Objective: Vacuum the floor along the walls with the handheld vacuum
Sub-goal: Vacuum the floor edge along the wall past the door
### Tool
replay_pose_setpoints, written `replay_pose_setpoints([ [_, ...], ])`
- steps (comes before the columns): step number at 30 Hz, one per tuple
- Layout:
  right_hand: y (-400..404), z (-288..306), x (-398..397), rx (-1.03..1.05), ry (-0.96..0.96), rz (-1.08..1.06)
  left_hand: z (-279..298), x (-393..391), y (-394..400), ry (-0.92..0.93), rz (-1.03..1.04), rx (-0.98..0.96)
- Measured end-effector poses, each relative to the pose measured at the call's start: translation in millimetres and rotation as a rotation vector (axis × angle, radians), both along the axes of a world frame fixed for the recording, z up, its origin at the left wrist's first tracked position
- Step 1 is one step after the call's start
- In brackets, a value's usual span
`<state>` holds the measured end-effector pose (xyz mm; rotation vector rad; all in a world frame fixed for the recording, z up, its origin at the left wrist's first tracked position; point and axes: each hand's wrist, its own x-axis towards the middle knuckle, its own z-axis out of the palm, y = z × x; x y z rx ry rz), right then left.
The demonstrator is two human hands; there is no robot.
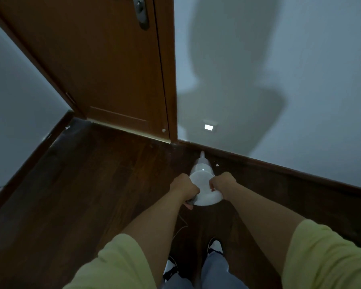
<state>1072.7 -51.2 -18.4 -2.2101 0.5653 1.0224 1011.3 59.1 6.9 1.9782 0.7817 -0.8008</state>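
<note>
We hold the white handheld vacuum [204, 182] at frame centre, left hand [183, 188] and right hand [222, 183] both clasping its body, nozzle near the skirting board [279, 167]. We'd best keep the tip low, tracing that edge slowly.

Dim corner of a room with a closed wooden door

A dark wood floor [96, 184] is bordered by a dark skirting board [279, 166] beneath pale walls [321, 80]. A brown door [104, 65] with a metal handle plate [141, 11] is set in the corner. A small lit rectangle [208, 127] is seen low on the right wall, across which a large soft shadow [233, 80] is cast.
</note>
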Motion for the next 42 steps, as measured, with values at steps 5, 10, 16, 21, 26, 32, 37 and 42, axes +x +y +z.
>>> replay_pose_setpoints([
  [5,25,0,-5,0.034,-0.001,0.049,-1,-12,21,-0.001,0.067,-0.012],
  [10,68,-5,-12,0.062,0.017,0.127,-9,-25,60,-0.018,0.117,0.058],
  [16,100,-11,-11,0.076,0.000,0.191,-22,-32,90,-0.002,0.197,-0.001],
  [21,113,-15,-2,0.069,-0.039,0.225,-25,-24,102,-0.021,0.213,-0.002],
  [26,121,-17,7,0.056,-0.046,0.226,-28,-16,110,-0.001,0.242,-0.051],
  [32,123,-19,4,0.041,-0.018,0.195,-27,-16,111,-0.020,0.184,0.002],
  [37,117,-18,5,0.028,-0.003,0.178,-25,-16,107,-0.029,0.159,-0.018],
  [42,113,-20,-1,0.010,0.003,0.151,-21,-20,103,-0.023,0.135,-0.013],
])
